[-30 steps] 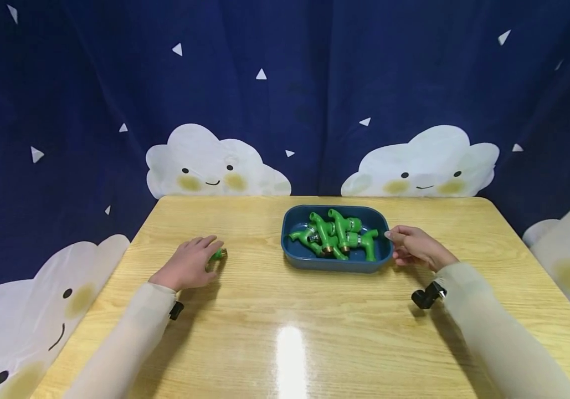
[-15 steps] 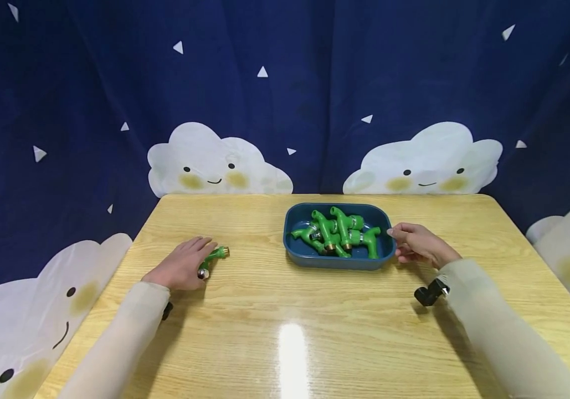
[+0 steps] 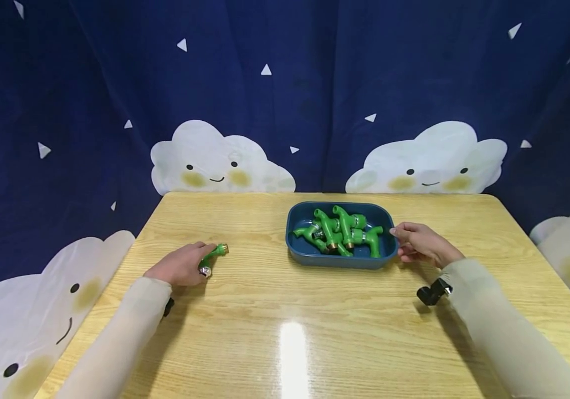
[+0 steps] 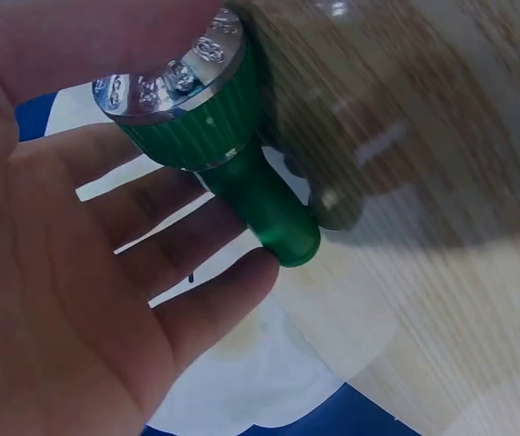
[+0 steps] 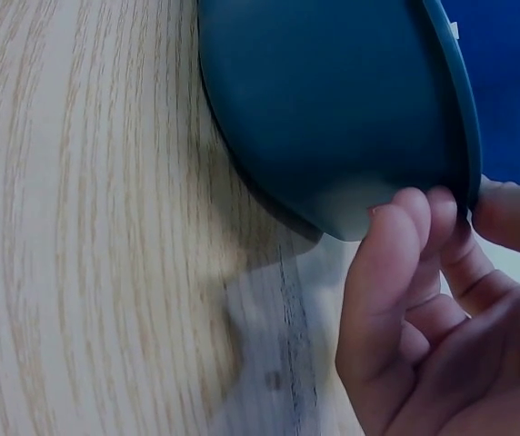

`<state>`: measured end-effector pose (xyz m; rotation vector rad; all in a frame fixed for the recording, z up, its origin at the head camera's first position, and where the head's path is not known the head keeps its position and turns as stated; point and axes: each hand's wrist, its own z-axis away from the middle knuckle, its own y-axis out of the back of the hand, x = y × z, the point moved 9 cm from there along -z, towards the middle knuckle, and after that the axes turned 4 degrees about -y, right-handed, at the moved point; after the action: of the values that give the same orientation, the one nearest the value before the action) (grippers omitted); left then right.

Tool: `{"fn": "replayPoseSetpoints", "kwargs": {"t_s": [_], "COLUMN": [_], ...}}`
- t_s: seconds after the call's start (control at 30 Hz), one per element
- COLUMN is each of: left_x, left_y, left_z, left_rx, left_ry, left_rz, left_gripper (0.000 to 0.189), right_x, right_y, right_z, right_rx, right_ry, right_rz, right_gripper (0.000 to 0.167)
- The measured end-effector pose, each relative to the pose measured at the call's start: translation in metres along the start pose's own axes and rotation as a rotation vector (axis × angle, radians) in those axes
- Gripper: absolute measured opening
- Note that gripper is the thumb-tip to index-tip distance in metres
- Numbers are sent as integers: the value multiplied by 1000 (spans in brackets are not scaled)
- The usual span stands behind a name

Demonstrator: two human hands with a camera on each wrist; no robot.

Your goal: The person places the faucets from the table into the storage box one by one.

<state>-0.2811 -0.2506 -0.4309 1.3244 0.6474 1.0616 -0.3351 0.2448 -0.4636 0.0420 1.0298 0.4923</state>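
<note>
On the left of the table, a green plastic tap [image 3: 218, 250] with a brass-coloured end lies under my left hand [image 3: 180, 265]. In the left wrist view, the thumb crosses the chrome-trimmed part of the tap [image 4: 192, 118] and the fingers lie along its far side; part of the tap is hidden. My right hand [image 3: 421, 244] pinches the right rim of a dark blue tub [image 3: 337, 260], thumb outside one face and fingertips against the other. Several similar green taps [image 3: 347, 227] lie heaped in the tub.
The wooden table [image 3: 245, 321] carries the tub near its far side. Behind it hangs a dark blue curtain [image 3: 304, 83] with white clouds and triangles. A small black device [image 3: 434, 292] is strapped at the right wrist.
My left hand has shifted slightly left and lower over the tap, its fingers closing in around it, and more of the tap shows. My right hand stays at the tub's rim.
</note>
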Motion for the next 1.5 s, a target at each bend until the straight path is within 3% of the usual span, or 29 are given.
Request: {"fn": "replayPoseSetpoints", "kwargs": {"t_s": [0.2,0.43,0.8,1.5], "left_x": [0,-4,-8,-4], "left_y": [-1,-6,-10,-7], "left_z": [-1,0,-5,-5], "left_rx": [-7,-81,-136,-145], "left_ry": [34,128,165,202], "left_rz": [-1,72,122,157], "left_gripper": [75,102,101,98], "right_x": [1,0,0,0], "right_y": [-3,-1,1,1], "right_z": [1,1,1,1], "right_rx": [-11,1,12,17], "right_ry": [4,6,3,5], "right_rz": [-9,-1,26,30], "right_gripper": [27,28,30,27]}}
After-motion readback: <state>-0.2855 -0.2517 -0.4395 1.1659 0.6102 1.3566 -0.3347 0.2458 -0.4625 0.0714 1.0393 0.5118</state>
